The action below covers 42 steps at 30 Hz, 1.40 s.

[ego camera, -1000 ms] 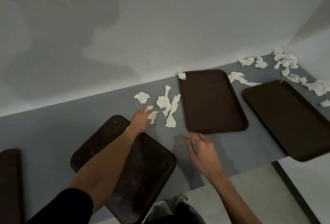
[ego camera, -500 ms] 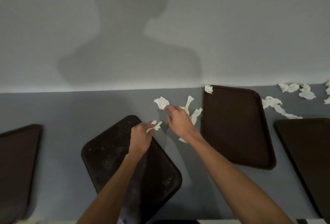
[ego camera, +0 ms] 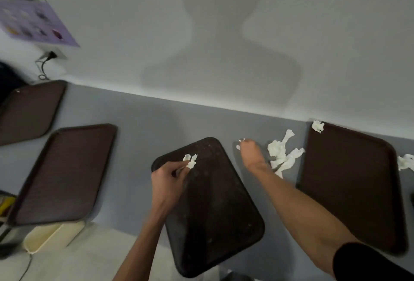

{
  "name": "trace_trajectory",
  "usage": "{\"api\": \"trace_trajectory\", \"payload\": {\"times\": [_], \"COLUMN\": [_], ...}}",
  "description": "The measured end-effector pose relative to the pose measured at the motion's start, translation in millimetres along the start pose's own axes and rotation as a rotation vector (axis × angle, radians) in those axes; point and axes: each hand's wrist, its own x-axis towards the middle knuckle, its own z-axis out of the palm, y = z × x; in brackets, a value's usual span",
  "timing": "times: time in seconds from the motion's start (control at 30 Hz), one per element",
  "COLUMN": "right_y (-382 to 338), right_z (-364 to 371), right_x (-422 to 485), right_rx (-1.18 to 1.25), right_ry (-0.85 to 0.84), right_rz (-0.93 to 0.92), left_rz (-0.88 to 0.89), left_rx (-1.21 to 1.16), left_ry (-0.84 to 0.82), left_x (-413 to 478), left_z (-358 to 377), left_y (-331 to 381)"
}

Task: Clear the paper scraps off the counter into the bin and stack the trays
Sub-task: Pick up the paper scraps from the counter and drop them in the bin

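Though poster (ego camera: 33, 22) print blurred, left hand (ego camera: 167, 179) pinching 1 paper scrap (ego camera: 190, 161), right hand (ego camera: 249, 151) pinching 2nd scrap (ego camera: 238, 146).

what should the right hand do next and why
Probably shift the right hand slightly to its right to gather the scrap pile. That is the nearest loose paper, lying on the counter between the middle tray and the right tray. It pinches only a small scrap; the left hand holds a white scrap.
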Motion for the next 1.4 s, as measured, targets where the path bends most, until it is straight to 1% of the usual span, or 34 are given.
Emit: {"api": "trace_trajectory", "payload": {"times": [0.07,0.1,0.2,0.3,0.37,0.47,0.6,0.7,0.8,0.9,1.07,1.13,1.23,1.4], "right_y": [-15.3,-25.9,-80.2,-168.1,-229.5,-309.2,-426.2,-500.4,-565.2,-627.7,-727.8,-768.7,-826.8,-905.6], "right_z": [-5.4,-9.0,-13.6,-24.0,-25.3,-15.7,10.7,32.8,61.4,97.8,174.9,211.6,270.1,368.6], "right_x": [-20.2,-31.3,-68.5,-130.6,-171.1,-219.2,-268.9,-288.9,-297.5,-296.7,-279.6,-267.5,-245.4,-206.1], "right_rx": [0.020,0.073,0.327,0.466,0.539,0.616,0.700,0.723,0.733,0.750,0.790,0.799,0.739,0.632], "right_ry": [-0.010,-0.007,0.062,0.156,0.163,0.138,0.058,-0.013,-0.051,-0.097,-0.180,-0.218,-0.274,-0.384], "right_rz": [0.061,0.101,0.153,0.062,0.006,-0.067,-0.217,-0.309,-0.421,-0.493,-0.514,-0.506,-0.480,-0.409], "left_rz": [-0.046,-0.069,-0.109,-0.124,-0.142,-0.164,-0.236,-0.292,-0.363,-0.442,-0.549,-0.594,-0.679,-0.746], "left_rx": [-0.028,-0.042,-0.090,-0.096,-0.135,-0.136,-0.125,-0.136,-0.142,-0.165,-0.133,-0.112,-0.084,-0.049], "left_ry": [0.001,0.004,0.053,0.091,0.110,0.119,0.210,0.303,0.378,0.447,0.503,0.489,0.446,0.339], "left_x": [-9.7,-15.4,-35.1,-58.3,-76.3,-103.1,-134.0,-150.6,-163.0,-166.8,-146.8,-129.1,-97.4,-38.7], "left_z": [-22.5,-34.2,-77.1,-129.6,-168.5,-222.8,-310.4,-362.0,-404.3,-436.7,-479.3,-495.6,-519.2,-546.0], "left_y": [-16.6,-25.8,-54.9,-93.0,-121.8,-162.4,-232.1,-274.7,-314.0,-366.0,-473.7,-522.2,-592.1,-699.5]}}
